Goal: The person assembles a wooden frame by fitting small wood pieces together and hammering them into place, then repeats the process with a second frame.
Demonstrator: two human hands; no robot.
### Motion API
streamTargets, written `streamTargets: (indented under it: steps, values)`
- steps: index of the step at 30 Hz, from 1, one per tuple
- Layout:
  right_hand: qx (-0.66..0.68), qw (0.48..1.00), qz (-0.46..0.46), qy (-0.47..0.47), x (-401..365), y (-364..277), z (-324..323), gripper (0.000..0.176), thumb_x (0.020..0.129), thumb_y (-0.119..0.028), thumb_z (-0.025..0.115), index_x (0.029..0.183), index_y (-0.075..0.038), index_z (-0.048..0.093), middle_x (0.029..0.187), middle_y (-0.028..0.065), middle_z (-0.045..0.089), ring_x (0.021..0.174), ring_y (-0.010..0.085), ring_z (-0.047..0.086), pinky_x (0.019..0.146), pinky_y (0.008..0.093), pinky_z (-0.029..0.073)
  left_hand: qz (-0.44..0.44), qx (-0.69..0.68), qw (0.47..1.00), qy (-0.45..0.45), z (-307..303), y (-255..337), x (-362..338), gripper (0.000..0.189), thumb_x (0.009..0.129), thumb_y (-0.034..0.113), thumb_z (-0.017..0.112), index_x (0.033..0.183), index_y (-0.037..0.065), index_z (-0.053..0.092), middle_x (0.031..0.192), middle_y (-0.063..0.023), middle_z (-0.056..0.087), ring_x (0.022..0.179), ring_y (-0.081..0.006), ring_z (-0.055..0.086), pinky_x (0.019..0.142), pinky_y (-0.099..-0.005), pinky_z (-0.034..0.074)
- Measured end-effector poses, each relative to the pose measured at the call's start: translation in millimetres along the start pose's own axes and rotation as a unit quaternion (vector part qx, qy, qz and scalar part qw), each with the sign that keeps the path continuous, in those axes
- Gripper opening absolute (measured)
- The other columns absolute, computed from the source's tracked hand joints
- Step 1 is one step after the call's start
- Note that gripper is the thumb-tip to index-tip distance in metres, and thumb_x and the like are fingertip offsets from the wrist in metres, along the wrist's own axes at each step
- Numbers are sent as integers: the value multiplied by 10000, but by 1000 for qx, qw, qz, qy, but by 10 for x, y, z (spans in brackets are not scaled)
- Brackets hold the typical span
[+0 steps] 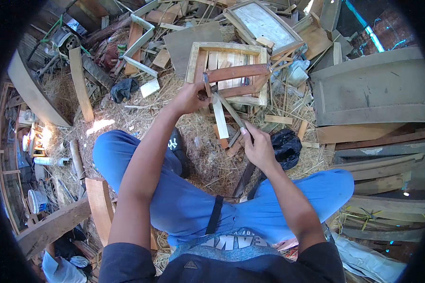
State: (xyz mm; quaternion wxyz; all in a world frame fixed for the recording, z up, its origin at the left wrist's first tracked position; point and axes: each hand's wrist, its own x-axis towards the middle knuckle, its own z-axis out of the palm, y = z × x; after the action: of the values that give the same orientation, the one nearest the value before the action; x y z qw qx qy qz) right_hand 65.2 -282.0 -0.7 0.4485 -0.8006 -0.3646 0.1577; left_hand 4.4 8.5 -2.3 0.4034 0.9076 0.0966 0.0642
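My left hand point(191, 98) is closed around the near left corner of a small reddish-brown wooden frame point(238, 72). This frame is tilted over a larger pale wooden frame with slats point(192, 61). My right hand point(259, 146) grips the near end of a long, narrow grey-brown tool point(231, 111). The tool's far end meets the frame's corner beside my left fingers; its exact kind is hard to make out. Just left of the tool, a pale flat wood strip point(220, 117) slants down from that corner.
Behind stands a framed panel point(264, 26). Curved boards point(373, 89) are stacked at right, and a curved plank point(33, 89) leans at left. A black plastic bag point(287, 148) lies near my right forearm. Straw and wood scraps cover the ground around my legs.
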Motion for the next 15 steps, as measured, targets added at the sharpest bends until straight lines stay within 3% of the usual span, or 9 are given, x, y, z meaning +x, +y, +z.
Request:
streamTargets:
  steps: [6, 9, 15]
  values:
    - [-30, 999, -23, 26, -20, 33, 38, 335, 993, -198, 577, 1254, 5, 632, 975, 284, 688, 917, 453, 676, 791, 485, 532, -18, 0, 1000, 1, -2, 10, -12, 258, 779, 185, 808, 933, 12, 694, 875, -163, 741, 819, -271, 742, 762, -394, 583]
    - [-79, 997, 21, -10, 12, 5, 0, 324, 993, -200, 578, 1236, 7, 634, 981, 277, 691, 915, 458, 673, 781, 489, 532, 19, -13, 1000, 4, 33, -104, 22, 248, 773, 164, 804, 939, 15, 696, 888, -173, 741, 837, -272, 742, 769, -394, 582]
    - [-13, 997, -53, 60, -7, 23, 43, 297, 996, -195, 578, 1197, 15, 636, 990, 278, 684, 921, 471, 660, 769, 496, 528, -41, 22, 999, -25, 4, -12, 8, 224, 769, 119, 794, 944, 17, 699, 897, -158, 739, 836, -263, 735, 769, -379, 577]
